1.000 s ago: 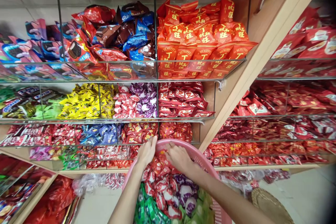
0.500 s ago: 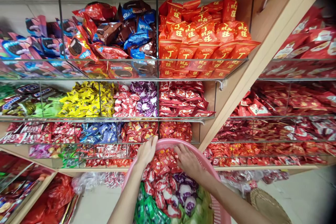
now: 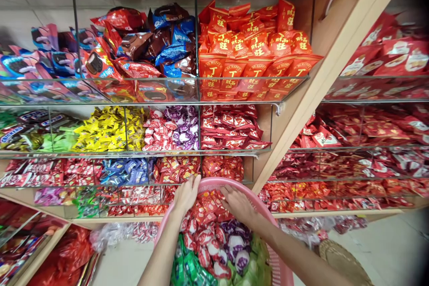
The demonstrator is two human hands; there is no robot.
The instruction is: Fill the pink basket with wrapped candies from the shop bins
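A pink plastic basket [image 3: 276, 250] holds wrapped candies: red packets [image 3: 209, 205], red-and-white twists [image 3: 205, 237], purple-and-white ones [image 3: 240, 250] and green ones [image 3: 192, 266]. My left hand [image 3: 187, 194] is closed over the basket's back left rim, its fingertips at the edge of the lowest shelves. Inside the basket, my right hand [image 3: 238, 203] rests on the red packets near the back right wall, its fingers bent. Whatever lies beneath those fingers is hidden.
Glass-fronted shelves [image 3: 161, 152] of sorted candies rise in front of the basket. A slanting wooden divider [image 3: 321, 80] separates two shelf sections. Plastic bags [image 3: 115, 234] lie below the shelves, and a woven round item [image 3: 343, 259] stands on the floor at the right.
The view has shifted slightly, so the shelves appear a little further left. Both hands and the basket keep nearly the same positions.
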